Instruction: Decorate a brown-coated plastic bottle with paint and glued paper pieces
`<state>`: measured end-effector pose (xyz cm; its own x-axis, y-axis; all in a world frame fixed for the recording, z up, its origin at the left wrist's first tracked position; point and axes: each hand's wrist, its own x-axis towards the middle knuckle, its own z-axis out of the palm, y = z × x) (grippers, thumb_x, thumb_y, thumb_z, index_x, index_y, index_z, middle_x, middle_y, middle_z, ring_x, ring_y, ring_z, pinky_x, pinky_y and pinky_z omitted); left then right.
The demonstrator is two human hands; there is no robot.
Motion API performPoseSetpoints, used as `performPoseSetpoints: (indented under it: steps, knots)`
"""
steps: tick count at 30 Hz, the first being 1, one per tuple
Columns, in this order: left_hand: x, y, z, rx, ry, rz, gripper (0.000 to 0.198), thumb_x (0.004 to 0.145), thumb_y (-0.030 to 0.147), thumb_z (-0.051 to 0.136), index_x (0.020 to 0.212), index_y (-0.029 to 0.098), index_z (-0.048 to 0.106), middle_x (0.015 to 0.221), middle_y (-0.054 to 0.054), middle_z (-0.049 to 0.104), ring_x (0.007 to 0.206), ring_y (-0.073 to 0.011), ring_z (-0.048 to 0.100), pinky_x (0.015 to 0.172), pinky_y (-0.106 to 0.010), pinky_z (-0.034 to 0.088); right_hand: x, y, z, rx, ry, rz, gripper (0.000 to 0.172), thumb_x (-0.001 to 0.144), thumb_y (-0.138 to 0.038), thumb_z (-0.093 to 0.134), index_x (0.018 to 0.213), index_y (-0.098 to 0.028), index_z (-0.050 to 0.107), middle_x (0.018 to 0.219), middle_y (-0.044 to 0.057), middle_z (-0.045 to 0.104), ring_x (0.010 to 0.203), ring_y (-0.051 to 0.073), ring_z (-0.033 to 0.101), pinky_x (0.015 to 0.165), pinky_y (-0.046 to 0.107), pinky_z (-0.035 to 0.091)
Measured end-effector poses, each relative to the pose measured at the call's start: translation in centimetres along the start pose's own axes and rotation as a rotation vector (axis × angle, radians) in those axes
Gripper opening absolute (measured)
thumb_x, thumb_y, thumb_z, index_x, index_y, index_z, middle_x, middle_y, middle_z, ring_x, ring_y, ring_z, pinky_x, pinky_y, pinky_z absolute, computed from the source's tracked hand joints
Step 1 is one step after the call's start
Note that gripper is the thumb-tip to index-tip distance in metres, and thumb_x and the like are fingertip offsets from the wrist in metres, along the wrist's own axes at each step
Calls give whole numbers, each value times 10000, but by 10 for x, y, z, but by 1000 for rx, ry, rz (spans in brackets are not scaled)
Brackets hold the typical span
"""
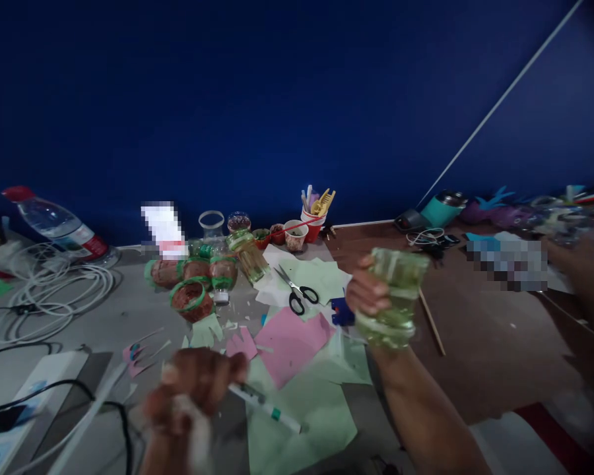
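Note:
My right hand (370, 287) is closed around a see-through, yellow-green plastic container (400, 297), raised above the table. My left hand (198, 379) is blurred, its fingers curled in. Something whitish and smeared (198, 429) shows below it, too unclear to name. A white marker with a green band (276, 414) lies just right of the left hand; whether they touch, I cannot tell. Between the hands are a pink paper sheet (292, 343), light green paper (301, 422) and scissors with black handles (297, 293). Pink and green cut paper pieces (241, 343) lie beyond the left hand.
Brown pots with green rims (192, 300), a second yellow-green container (252, 257) and cups of utensils (314, 224) stand at the back. Cables (54, 290), a power strip (34, 409) and a large bottle (64, 227) are left. Another person's hand (574, 264) is at right.

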<state>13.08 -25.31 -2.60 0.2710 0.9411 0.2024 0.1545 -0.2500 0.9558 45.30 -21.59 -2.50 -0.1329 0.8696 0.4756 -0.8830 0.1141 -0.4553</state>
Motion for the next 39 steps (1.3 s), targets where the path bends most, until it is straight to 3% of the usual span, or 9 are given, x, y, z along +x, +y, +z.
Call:
performPoseSetpoints:
  steps: [1,3,5,9,13,16,19,30,39]
  knots:
    - [6,3,9,-147,-93,25,703,646,909,235,425,262,397,269,40,250,303,-148,335,502,-384,439,1,6,1,-22,15,90,577,690,-644,609,1058,-198,609,633,-25,587,395,77,447,395,200,403]
    - [18,7,25,-247,-413,-29,538,796,706,444,544,239,529,429,-12,510,472,-182,534,644,-395,481,3,19,5,-118,82,244,763,552,-759,617,1052,-185,589,682,4,604,463,109,504,444,242,440]
    - [25,5,37,-125,-491,-30,436,856,577,481,649,210,591,618,-53,604,603,-186,578,641,-344,473,5,28,8,-188,126,306,822,492,-806,595,1025,-180,574,692,10,605,486,121,513,487,277,458]
    - [31,-7,41,197,-334,129,293,837,464,561,865,191,662,995,-129,639,908,-242,610,777,-346,489,9,30,7,-197,128,282,806,517,-776,590,1045,-167,563,743,28,618,519,130,520,556,316,467]
    - [32,-15,36,341,-181,211,350,848,361,546,1153,199,606,1222,-166,559,1109,-284,561,874,-390,491,10,28,2,-191,157,255,832,535,-780,554,1086,-156,555,751,36,608,546,146,520,555,324,453]
    - [34,-19,34,445,18,207,247,866,275,491,1047,199,641,1124,-135,603,1042,-258,595,846,-379,509,10,30,0,-207,197,232,827,543,-790,526,1071,-153,549,727,23,584,534,137,497,551,317,444]
    - [39,-23,32,510,113,259,201,866,236,468,880,196,665,982,-101,647,946,-227,623,831,-361,510,10,31,1,-205,191,236,815,552,-782,525,1073,-155,541,736,23,579,541,136,500,559,317,449]
    - [46,-30,26,636,189,357,160,837,275,554,719,193,624,855,-78,655,832,-217,629,751,-344,491,10,32,6,-229,99,237,781,629,-766,514,1108,-151,546,813,50,615,624,165,581,611,341,477]
    - [47,-30,27,663,221,315,245,819,324,590,614,210,519,744,-37,630,716,-188,591,716,-322,457,8,29,14,-200,53,269,728,678,-730,516,1121,-152,531,851,73,626,654,171,592,580,314,473]
